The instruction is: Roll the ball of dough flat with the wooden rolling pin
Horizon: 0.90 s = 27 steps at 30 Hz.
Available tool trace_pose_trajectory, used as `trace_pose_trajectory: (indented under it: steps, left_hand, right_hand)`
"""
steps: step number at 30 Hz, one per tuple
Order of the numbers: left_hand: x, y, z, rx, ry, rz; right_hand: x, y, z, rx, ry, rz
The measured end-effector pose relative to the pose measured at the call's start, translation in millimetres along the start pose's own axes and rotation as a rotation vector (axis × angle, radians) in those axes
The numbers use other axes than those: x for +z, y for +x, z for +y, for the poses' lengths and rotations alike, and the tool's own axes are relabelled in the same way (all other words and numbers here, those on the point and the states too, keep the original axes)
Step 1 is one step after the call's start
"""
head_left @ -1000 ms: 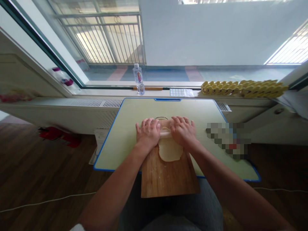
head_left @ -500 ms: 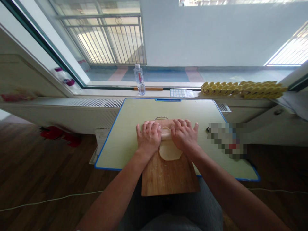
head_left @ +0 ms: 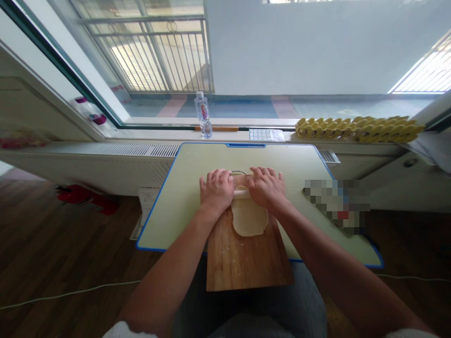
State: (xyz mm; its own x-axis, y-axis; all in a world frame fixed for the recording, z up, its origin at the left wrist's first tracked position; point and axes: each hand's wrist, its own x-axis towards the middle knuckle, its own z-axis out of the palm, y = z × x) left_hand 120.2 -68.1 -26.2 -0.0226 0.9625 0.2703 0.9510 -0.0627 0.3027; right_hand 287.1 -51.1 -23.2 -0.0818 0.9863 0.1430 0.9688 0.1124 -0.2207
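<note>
Cream-coloured rolling pin (head_left: 241, 194) crosswise beneath both palms. Left hand (head_left: 217, 190) over its left end, right hand (head_left: 267, 188) over its right; both palm-down, mostly extended, fingers slightly bent and a little spread, laid forward past the pin rather than wrapped round it. Underside contact hidden. Flat dough sheet (head_left: 249, 219) under the pin, mostly on the near side, on a wooden board (head_left: 246, 265) with metal handle (head_left: 238, 172) at far edge. Board overhanging the near edge of a pale green, blue-rimmed table (head_left: 165, 220). At right, pixelated item (head_left: 334, 206), identity unclear. Beyond, on windowsill (head_left: 158, 134): upright clear bottle (head_left: 203, 115).
</note>
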Motion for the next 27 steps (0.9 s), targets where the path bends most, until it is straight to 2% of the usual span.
trace_pose_trajectory:
  steps: [5,9,20,24,27]
  left_hand:
    - [3,20,-3,-0.021,-0.012,-0.047]
    - [2,22,-3,-0.014,-0.007,-0.064]
    - [0,-22,0,0.057,0.036,0.053]
    - [0,-32,-1,0.074,0.041,0.065]
    - [-1,-29,-2,0.08,0.036,0.042]
  right_hand:
    - [3,17,2,0.009,0.026,-0.029]
    - [3,17,2,0.008,0.03,-0.023]
    - [-2,-27,-6,-0.004,-0.063,0.085]
    - [-1,-30,-7,0.001,-0.065,0.087]
    - [-1,-25,-7,0.012,-0.055,0.071]
